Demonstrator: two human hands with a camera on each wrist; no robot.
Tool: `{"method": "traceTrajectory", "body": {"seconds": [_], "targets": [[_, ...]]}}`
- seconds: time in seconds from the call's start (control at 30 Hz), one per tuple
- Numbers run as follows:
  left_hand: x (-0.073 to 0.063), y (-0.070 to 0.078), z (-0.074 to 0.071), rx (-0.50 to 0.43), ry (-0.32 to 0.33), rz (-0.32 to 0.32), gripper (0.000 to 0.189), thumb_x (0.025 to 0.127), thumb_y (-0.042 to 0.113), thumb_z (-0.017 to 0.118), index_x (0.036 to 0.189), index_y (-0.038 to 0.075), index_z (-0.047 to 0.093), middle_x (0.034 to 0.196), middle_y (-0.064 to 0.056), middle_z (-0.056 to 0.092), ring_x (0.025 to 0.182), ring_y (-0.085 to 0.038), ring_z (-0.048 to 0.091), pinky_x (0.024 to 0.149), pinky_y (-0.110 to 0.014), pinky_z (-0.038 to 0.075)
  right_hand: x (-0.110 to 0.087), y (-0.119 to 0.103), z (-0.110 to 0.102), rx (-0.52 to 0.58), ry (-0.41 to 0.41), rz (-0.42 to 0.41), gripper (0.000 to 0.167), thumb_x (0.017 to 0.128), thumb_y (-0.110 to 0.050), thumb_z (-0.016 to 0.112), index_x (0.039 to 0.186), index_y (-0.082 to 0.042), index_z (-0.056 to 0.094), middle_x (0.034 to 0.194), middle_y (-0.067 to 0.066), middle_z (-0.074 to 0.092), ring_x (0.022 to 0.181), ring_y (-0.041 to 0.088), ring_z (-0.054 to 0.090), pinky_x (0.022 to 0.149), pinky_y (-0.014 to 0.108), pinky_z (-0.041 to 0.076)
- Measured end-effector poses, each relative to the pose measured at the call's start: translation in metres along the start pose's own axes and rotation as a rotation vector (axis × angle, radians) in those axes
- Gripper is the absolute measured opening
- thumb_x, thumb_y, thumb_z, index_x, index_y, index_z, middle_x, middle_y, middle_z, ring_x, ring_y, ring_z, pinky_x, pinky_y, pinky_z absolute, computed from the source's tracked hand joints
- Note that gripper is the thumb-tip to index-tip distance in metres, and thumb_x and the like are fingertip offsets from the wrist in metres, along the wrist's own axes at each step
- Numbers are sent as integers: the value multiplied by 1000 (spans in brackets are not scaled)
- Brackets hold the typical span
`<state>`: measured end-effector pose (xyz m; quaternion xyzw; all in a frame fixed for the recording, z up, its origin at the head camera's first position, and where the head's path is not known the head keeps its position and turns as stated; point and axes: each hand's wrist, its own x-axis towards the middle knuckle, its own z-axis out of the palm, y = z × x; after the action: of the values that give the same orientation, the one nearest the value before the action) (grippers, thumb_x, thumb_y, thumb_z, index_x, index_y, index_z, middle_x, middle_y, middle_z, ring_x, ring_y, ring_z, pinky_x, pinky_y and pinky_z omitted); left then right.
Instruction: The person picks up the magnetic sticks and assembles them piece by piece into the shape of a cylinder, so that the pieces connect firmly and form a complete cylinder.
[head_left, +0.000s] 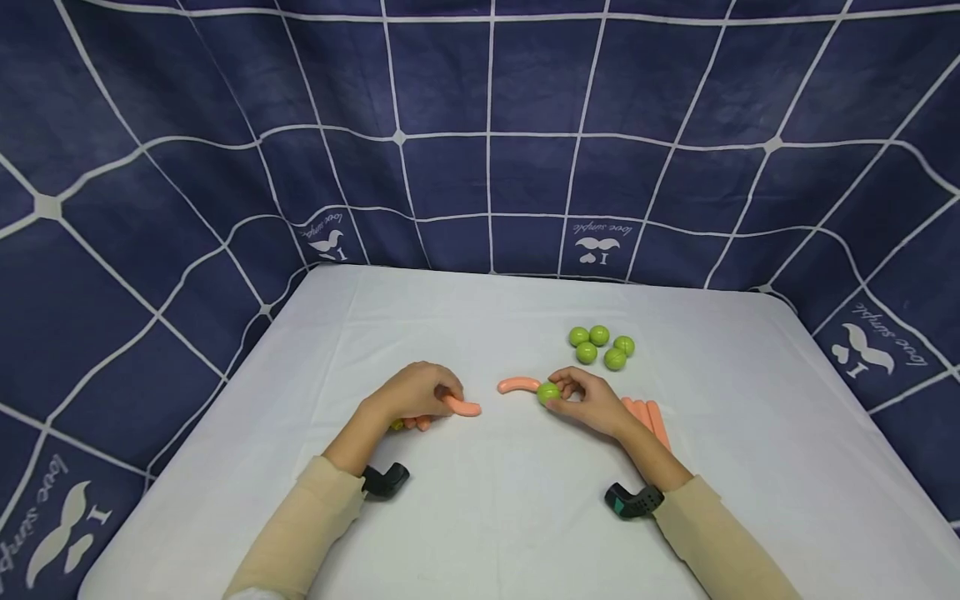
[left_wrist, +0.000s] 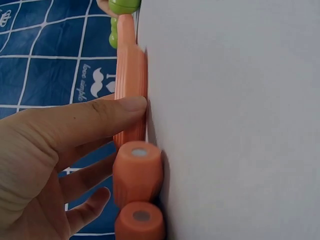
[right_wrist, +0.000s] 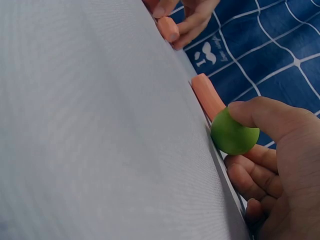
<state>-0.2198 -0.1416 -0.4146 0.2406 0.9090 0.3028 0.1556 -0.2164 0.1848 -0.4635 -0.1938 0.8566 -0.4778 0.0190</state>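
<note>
A white table (head_left: 495, 517) is spreading beneath it all, giving the small pieces a flat bed. Both hands are busy: the left hand (head_left: 416, 390) is pinching an orange stick (head_left: 462, 407), probably leaving its tip free, while a second stick (head_left: 517, 384) is lying between the hands. More sticks (head_left: 658, 422) are resting near the right hand (head_left: 588, 402), which is gripping a green ball (head_left: 548, 392) right at the second stick's end, apparently steadying it against rolling. Five loose balls (head_left: 614, 359) are clustering beyond, seemingly for easy reach.

Soft light, dimmer in wrist views
</note>
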Motion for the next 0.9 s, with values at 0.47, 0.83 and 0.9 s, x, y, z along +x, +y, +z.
{"method": "traceTrajectory", "body": {"seconds": [0.47, 0.83, 0.9], "targets": [[18, 22, 25, 178, 107, 145, 17, 81, 17, 81, 97, 18, 76, 93, 10, 68, 82, -11, 56, 75, -29, 46, 0, -2, -2, -22, -5, -5, 32, 84, -16, 78, 110, -3, 66, 88, 1, 62, 82, 16, 55, 71, 25, 43], [22, 43, 48, 122, 118, 261, 10, 81, 22, 80, 89, 20, 74, 76, 16, 60, 71, -5, 53, 67, -23, 46, 1, 4, -1, -8, -4, -8, 30, 83, -16, 78, 108, -4, 67, 88, 1, 61, 82, 16, 54, 71, 26, 44], [23, 47, 52, 115, 124, 270, 12, 81, 23, 81, 90, 19, 75, 77, 16, 61, 70, -4, 54, 67, -23, 45, 1, 2, 0, -11, -2, -4, 30, 84, -14, 77, 109, -2, 66, 89, 3, 61, 83, 18, 54, 72, 26, 43]]}}
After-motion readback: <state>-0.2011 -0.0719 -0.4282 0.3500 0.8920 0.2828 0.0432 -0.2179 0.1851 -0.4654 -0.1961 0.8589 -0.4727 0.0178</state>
